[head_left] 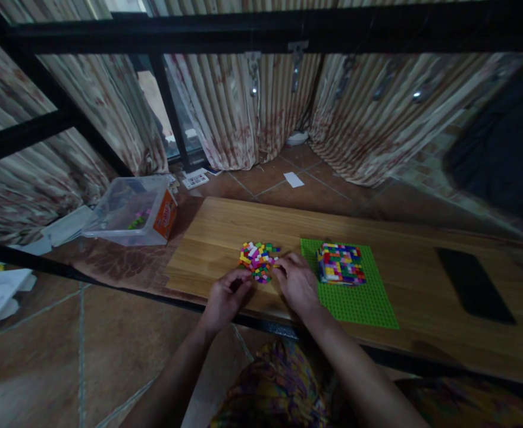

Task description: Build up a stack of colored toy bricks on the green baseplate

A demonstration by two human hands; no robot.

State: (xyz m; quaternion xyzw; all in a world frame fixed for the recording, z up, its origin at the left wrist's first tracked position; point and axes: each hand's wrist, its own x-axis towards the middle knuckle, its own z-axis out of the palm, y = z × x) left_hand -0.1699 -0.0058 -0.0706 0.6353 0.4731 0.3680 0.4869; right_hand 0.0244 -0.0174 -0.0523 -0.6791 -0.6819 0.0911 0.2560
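Note:
A loose pile of small colourful toy building bricks (256,255) lies on the wooden board. At its near left edge is my left hand (225,300), thumb and forefinger curled close together; anything between them is too small to make out. My right hand (296,284) is at the pile's right side, its fingertips pinched by a small yellowish brick (276,266). To the right of that hand, a green baseplate (354,306) carries a block-shaped build of multicoloured bricks (340,264) on its far part.
A clear plastic box (122,208) with an orange label and a few bricks inside stands left of the wooden board (225,217). A dark flat phone-like slab (475,285) lies on the right. Curtains (243,113) and a dark metal bar (199,35) are beyond.

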